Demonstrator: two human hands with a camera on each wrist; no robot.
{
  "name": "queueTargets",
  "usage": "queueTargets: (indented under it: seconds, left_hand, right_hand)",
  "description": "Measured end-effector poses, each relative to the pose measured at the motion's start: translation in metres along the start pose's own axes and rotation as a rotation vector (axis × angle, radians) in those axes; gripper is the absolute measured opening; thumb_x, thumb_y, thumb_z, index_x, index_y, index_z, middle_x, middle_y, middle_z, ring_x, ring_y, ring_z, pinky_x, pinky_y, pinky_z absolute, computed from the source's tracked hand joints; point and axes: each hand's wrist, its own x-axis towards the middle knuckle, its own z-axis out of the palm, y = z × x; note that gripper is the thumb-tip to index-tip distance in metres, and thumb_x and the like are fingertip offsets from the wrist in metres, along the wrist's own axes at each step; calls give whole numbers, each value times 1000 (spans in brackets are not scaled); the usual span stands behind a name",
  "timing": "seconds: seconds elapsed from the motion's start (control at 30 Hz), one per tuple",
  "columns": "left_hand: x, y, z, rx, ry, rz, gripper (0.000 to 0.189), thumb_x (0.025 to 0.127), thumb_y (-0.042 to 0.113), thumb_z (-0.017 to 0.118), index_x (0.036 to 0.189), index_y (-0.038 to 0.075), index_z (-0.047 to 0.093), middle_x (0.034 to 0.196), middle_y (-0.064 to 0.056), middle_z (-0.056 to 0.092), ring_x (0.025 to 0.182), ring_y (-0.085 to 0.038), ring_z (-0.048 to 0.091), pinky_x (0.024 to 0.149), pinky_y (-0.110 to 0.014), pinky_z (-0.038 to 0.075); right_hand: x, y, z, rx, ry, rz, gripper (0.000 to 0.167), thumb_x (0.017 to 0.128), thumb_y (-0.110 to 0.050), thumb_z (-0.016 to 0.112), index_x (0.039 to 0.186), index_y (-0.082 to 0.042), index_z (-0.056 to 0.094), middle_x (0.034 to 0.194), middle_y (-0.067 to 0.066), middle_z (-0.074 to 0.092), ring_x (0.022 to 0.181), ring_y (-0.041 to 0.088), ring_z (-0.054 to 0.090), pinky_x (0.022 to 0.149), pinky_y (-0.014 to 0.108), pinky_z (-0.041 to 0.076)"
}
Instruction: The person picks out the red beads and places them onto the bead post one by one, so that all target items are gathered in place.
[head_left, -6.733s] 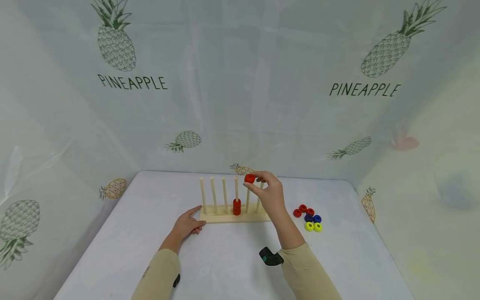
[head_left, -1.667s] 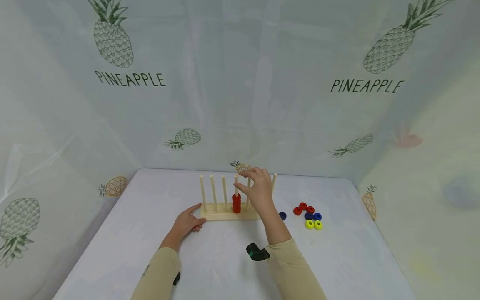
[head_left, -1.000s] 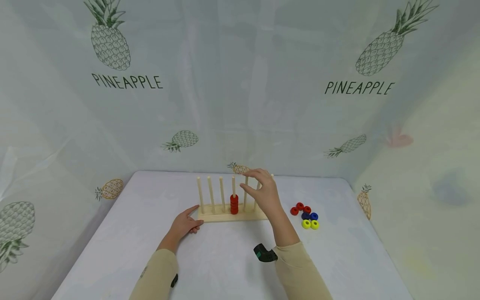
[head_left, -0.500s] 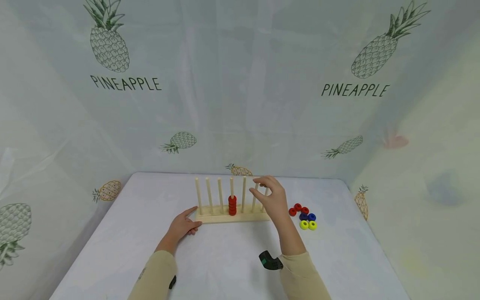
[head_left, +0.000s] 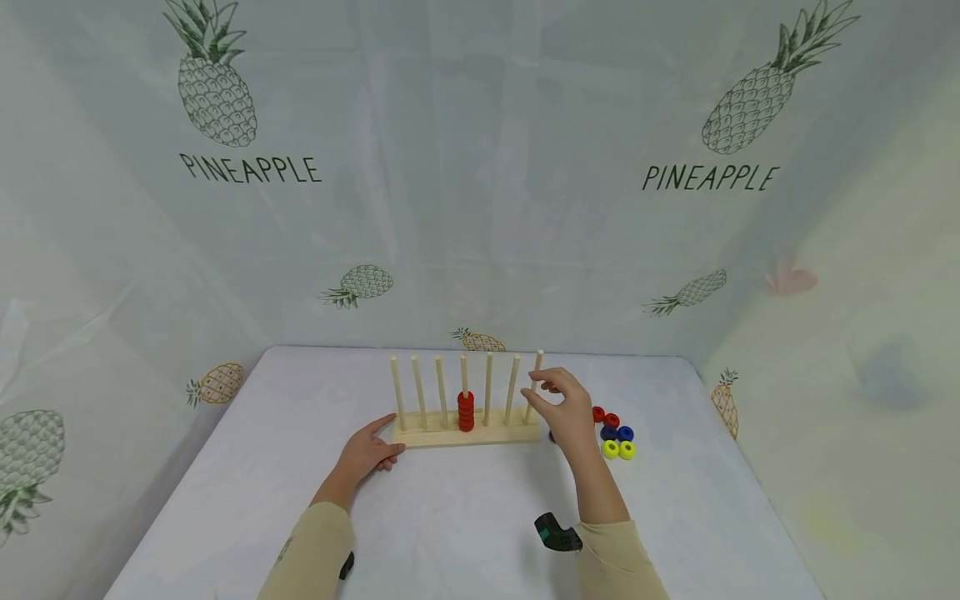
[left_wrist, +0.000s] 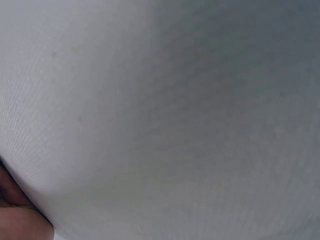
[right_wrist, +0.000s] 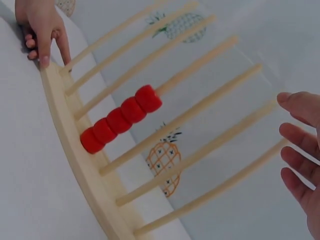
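Note:
A wooden peg stand (head_left: 487, 433) with a row of upright pegs lies across the table. Several red rings (head_left: 466, 412) are stacked on its middle peg; the other pegs are bare. My left hand (head_left: 365, 452) holds the stand's left end between thumb and forefinger, also seen in the right wrist view, where the red stack (right_wrist: 120, 119) reaches partway up the peg. My right hand (head_left: 566, 408) is beside the rightmost peg (head_left: 534, 383), fingers parted and loosely bent, holding nothing. The left wrist view shows mostly white cloth and a bit of the left hand (left_wrist: 22, 220).
Right of the stand lie loose red rings (head_left: 612, 421), blue rings (head_left: 626, 434) and yellow rings (head_left: 611, 449). One dark blue ring (head_left: 552, 436) sits apart, mostly hidden by the right hand. A pineapple-print curtain (head_left: 450, 208) hangs behind the white table (head_left: 450, 517).
Earlier the right hand held a red ring over the pegs; the red stack is now taller. Since then the empty right hand has moved right, off the middle peg. The left hand stays put.

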Motion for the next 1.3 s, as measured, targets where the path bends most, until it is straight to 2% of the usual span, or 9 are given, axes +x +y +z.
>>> queueTargets:
  seconds: [0.23, 0.47, 0.63, 1.0, 1.3]
  left_hand:
    - [-1, 3, 0, -2, 3, -7, 72, 86, 11, 76, 149, 6, 40, 59, -6, 64, 44, -10, 54, 46, -22, 45]
    - [-2, 5, 0, 1, 5, 1, 71, 86, 10, 75, 148, 6, 41, 59, -6, 64, 45, -10, 55, 46, -22, 45]
    - [-3, 3, 0, -6, 2, 0, 72, 86, 11, 75, 148, 5, 40, 59, -6, 64, 45, -10, 55, 46, -22, 45]
    - [1, 2, -1, 9, 3, -10, 72, 86, 12, 76, 148, 6, 41, 60, -6, 64, 45, -10, 55, 46, -22, 45]
    - [0, 1, -1, 20, 3, -13, 73, 85, 11, 76, 148, 6, 41, 60, -7, 65, 46, -10, 56, 46, -22, 45]
  right_hand:
    - [-2, 17, -8, 9, 28, 40, 22, 83, -12, 79, 104, -7, 73, 102, 4, 67, 93, 27, 59, 83, 42, 48]
    - [-2, 30, -17, -19, 36, 109, 23, 84, -15, 79, 106, -11, 73, 105, 3, 67, 96, 27, 58, 82, 44, 48]
    - [-4, 43, -21, -53, 31, 147, 27, 84, -18, 79, 109, -10, 72, 107, 4, 66, 96, 23, 57, 84, 41, 48]
    - [-7, 61, -26, -70, 22, 230, 30, 86, -15, 77, 113, -3, 69, 111, 10, 65, 98, 26, 56, 88, 41, 45]
    - [-8, 76, -28, -99, 17, 317, 32, 86, -16, 77, 114, -4, 69, 111, 11, 64, 97, 25, 54, 80, 35, 46]
